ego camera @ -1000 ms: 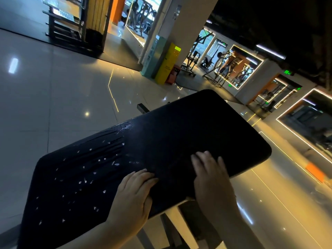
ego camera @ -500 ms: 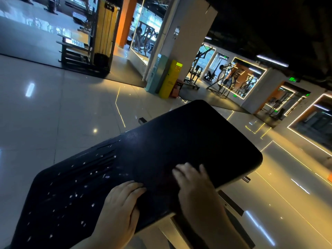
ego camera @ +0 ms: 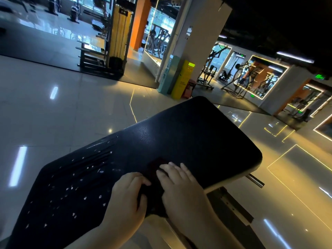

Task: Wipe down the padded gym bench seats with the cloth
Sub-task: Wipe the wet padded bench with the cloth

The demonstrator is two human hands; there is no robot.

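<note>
Leaning across the head view from lower left to middle right, the black bench pad [ego camera: 188, 133] shows three of its edges. There is a rounded far corner at centre, a right corner above a pale frame [ego camera: 224, 185], and a near edge running under the wrists. Its lower-left end is cut off by the picture's edge. A short metal peg [ego camera: 256, 181] sticks out just beyond the frame.

Glossy tiled floor [ego camera: 62, 108] lies open to the left of the pad and again to its right. The pillar [ego camera: 199, 42], the yellow box [ego camera: 183, 79] and the weight machine [ego camera: 118, 42] stand well apart in the upper half.

White flecks [ego camera: 86, 178] dot the pad's left part.

The cloth [ego camera: 156, 165] is a dark reddish patch on the pad near its lower edge, between and under the two hands. Its outline melts into the black pad, so its full extent is hard to make out.

The left hand [ego camera: 128, 196] has bent fingers with the thumb below them, and it grips a dark fold of the cloth. The right hand [ego camera: 179, 187] lies with its fingers stretched nearly flat, pressing on the cloth and touching the pad. Both forearms run out of the bottom of the picture.
</note>
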